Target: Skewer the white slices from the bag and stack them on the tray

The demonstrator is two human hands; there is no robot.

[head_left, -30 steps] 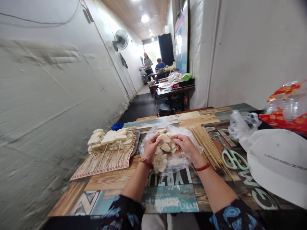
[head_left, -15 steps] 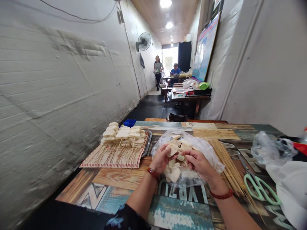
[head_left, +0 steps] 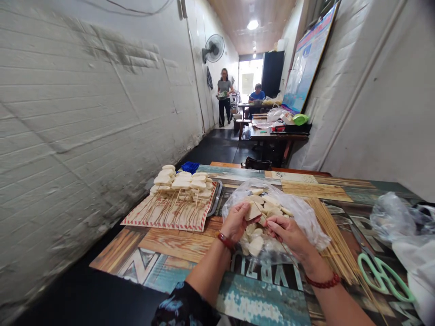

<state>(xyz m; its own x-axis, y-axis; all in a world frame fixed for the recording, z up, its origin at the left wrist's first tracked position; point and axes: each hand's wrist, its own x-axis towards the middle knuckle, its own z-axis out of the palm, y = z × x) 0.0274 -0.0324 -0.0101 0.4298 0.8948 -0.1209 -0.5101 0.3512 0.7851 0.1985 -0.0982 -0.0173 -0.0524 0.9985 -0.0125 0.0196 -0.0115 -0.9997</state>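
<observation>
- Left hand [head_left: 237, 222]: pinches a pale slice [head_left: 253, 212] over the plastic bag [head_left: 312, 228].
- Right hand [head_left: 283, 231]: fingertips pinch a thin skewer [head_left: 287, 250] beside it.
- Tabletop [head_left: 180, 244]: large N or Z, partly covered letters including V; bare between striped paper [head_left: 146, 215] and left wrist.
- Wall board [head_left: 307, 59]: text illegible.

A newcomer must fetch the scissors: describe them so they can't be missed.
Start at the patchwork table, then find the thin tan sticks lying right of the right hand. The scissors lie just right of those. Their mint-green looped handles set them apart from the plain sticks.
</observation>
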